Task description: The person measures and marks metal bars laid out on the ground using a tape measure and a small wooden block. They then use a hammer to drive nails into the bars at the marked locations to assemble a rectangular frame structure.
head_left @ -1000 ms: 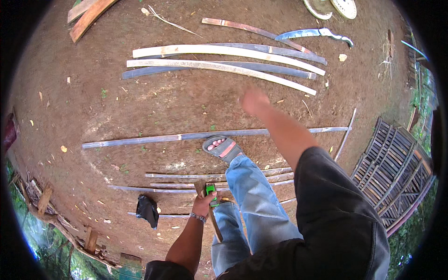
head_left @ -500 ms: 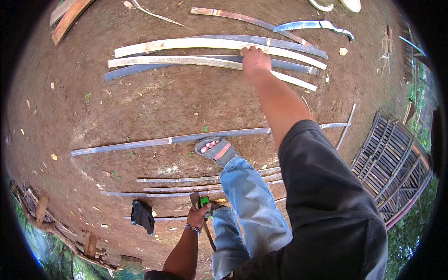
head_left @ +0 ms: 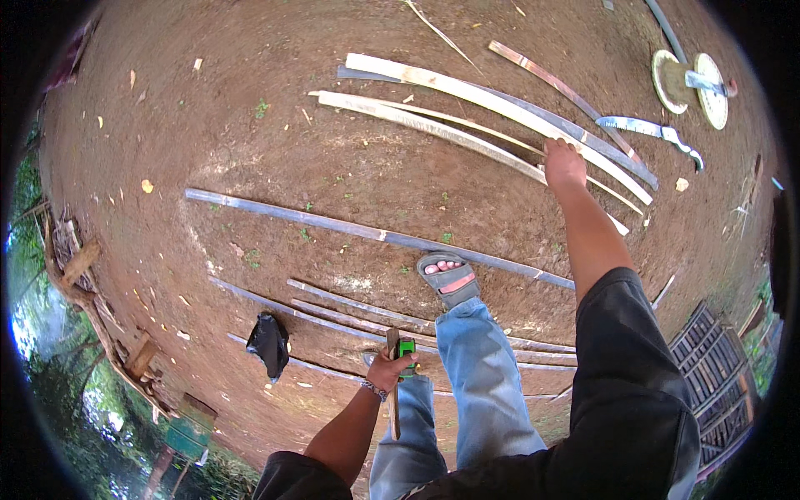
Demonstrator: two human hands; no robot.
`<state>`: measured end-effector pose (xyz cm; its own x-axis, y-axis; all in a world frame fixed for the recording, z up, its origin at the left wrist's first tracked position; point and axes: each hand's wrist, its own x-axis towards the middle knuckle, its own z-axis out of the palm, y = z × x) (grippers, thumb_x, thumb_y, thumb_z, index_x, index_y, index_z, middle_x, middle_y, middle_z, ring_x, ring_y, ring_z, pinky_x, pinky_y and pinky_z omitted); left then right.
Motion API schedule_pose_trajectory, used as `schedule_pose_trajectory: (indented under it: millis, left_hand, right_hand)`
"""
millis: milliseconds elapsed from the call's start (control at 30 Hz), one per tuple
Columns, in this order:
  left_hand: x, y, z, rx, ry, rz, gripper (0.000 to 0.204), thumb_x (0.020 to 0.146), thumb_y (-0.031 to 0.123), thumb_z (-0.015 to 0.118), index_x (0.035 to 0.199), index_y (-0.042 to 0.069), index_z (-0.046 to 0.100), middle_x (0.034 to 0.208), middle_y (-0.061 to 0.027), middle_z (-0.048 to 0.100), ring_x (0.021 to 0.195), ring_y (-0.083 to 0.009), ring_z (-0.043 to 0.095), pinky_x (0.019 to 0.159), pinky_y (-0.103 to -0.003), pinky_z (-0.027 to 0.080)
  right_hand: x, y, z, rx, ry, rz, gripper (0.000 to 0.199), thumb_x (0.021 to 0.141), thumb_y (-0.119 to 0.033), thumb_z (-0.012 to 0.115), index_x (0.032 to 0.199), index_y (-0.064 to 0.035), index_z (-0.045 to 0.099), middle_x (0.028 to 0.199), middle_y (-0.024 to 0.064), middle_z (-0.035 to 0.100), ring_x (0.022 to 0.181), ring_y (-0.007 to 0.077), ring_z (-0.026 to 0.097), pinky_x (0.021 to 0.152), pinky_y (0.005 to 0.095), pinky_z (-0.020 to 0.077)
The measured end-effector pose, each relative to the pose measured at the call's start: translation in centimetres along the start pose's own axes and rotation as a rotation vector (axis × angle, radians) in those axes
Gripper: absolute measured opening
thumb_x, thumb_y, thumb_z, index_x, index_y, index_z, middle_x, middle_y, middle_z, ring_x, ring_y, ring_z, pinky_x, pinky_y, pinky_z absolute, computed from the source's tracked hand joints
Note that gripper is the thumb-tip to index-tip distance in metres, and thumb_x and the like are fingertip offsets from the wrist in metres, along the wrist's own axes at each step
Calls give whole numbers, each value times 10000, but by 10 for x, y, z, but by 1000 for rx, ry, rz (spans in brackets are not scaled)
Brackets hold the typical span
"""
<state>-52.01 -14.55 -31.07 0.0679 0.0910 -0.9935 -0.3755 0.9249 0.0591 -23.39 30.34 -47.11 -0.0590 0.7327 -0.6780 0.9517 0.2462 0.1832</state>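
Observation:
My right hand [head_left: 565, 161] reaches to the far strips, its fingers closed on a thin bamboo strip [head_left: 492, 129] seen nearly edge-on. Beyond it lies a broad pale bamboo strip [head_left: 467, 87] overlapping a dark grey one [head_left: 612, 152]. Another pale bamboo strip [head_left: 433, 127] rests on the near side, its middle partly behind my hand. Down by my legs, my left hand [head_left: 385, 372] is closed around a green and black tape measure [head_left: 407, 357]. A flat brown stick [head_left: 394, 417] is held along with it.
A curved saw [head_left: 637, 126] lies at right, over a reddish bamboo strip [head_left: 542, 73], near a pale spool [head_left: 669, 82]. A long grey bamboo strip [head_left: 333, 223] crosses before my sandalled foot. Several thinner strips, a black plastic bag [head_left: 268, 346] and a slatted rack [head_left: 712, 375] are nearer.
The view has swung, shifting the ground scene rightward. The wide dark strip under my right hand now shows a narrow pale edge, turned from its flat face. My left hand keeps the tape measure.

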Motion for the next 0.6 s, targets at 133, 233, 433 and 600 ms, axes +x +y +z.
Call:
schedule_pose_trajectory:
  millis: [133, 233, 433, 600]
  left_hand:
    - [-20, -27, -2, 101, 72, -34, 369, 758, 305, 833, 990, 82, 653, 803, 15, 665, 704, -78, 606, 620, -267, 496]
    - [-45, -20, 12, -31, 27, 2, 410, 746, 346, 830, 994, 67, 659, 812, 4, 659, 721, -88, 602, 639, -271, 491]
    - [-116, -2, 24, -210, 14, 119, 463, 734, 327, 848, 1028, 45, 627, 881, -31, 657, 784, -109, 608, 700, -280, 507]
    - [-84, -81, 43, -464, 80, 314, 501, 700, 329, 871, 1022, 36, 623, 867, -20, 644, 779, -93, 589, 712, -273, 496]
  right_hand:
    - [-28, 18, -24, 231, 55, 68, 348, 900, -106, 517, 1246, -77, 487, 1197, 195, 612, 1118, 382, 587, 931, 464, 496]
    - [-60, 45, -44, 314, 156, -73, 348, 900, -137, 547, 1240, -82, 500, 1147, 235, 616, 1105, 413, 579, 919, 498, 477]
    - [-185, 64, -90, 322, 278, -329, 354, 903, -210, 634, 1206, -64, 524, 1046, 238, 647, 957, 429, 633, 831, 472, 510]
    - [-251, 10, -118, 257, -13, -608, 388, 834, -135, 671, 1181, -45, 520, 1030, 238, 633, 934, 430, 627, 834, 493, 496]
